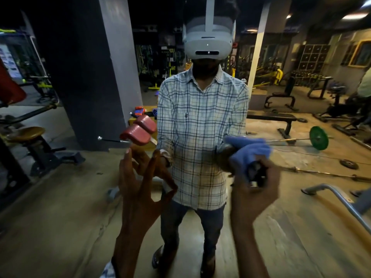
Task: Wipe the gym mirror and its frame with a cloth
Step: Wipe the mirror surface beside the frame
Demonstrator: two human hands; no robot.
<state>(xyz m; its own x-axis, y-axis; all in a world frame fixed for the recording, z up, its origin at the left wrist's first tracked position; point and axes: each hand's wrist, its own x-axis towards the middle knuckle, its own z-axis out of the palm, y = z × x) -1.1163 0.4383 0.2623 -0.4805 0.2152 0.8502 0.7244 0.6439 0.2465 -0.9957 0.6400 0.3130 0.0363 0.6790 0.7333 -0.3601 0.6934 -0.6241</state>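
Observation:
The gym mirror (76,201) fills the whole view, and its frame is out of sight. In it I see my own reflection in a checked shirt. My left hand (138,183) is raised with fingers straight and spread, the fingertips meeting their reflection on the glass. My right hand (254,194) grips a bunched blue cloth (248,150) and holds it against the mirror at waist height of the reflection. A small dark shape sits between the cloth and my fingers; I cannot tell what it is.
Reflected behind me are a grey pillar (90,77), a red padded machine arm (140,130), a flat bench (271,118), a barbell with a green plate (318,138) on the floor and a curved metal rail (339,197) at lower right.

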